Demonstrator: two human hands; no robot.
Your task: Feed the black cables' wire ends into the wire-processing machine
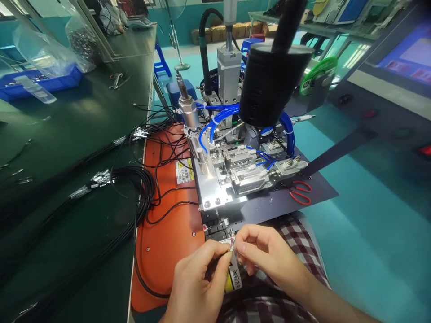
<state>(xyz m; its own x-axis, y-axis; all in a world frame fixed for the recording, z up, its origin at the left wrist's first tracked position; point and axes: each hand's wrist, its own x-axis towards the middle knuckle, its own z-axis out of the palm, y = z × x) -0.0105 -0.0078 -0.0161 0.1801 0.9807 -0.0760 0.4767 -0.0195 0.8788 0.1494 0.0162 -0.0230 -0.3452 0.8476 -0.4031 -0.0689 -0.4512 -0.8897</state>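
Observation:
My left hand (202,280) pinches the end of a black cable between thumb and forefinger. Thin coloured wires (232,242), some red and blue, fan out from that end. Curled in from the other side, my right hand (261,251) has thumb and forefinger closed at the tips of these wires. Just beyond the fingers is the front of a metal bench machine (215,188), with a small dark track (215,226) at its near edge. A label with black characters (235,276) shows below my hands. My fingers partly hide the wire ends.
An orange base plate (164,251) lies left of the machine, with loops of black cable (144,188) across it and the dark green table (84,121). Red-handled scissors (301,193) lie at right. A black lamp (274,85) hangs above. A blue tray (67,80) sits far left.

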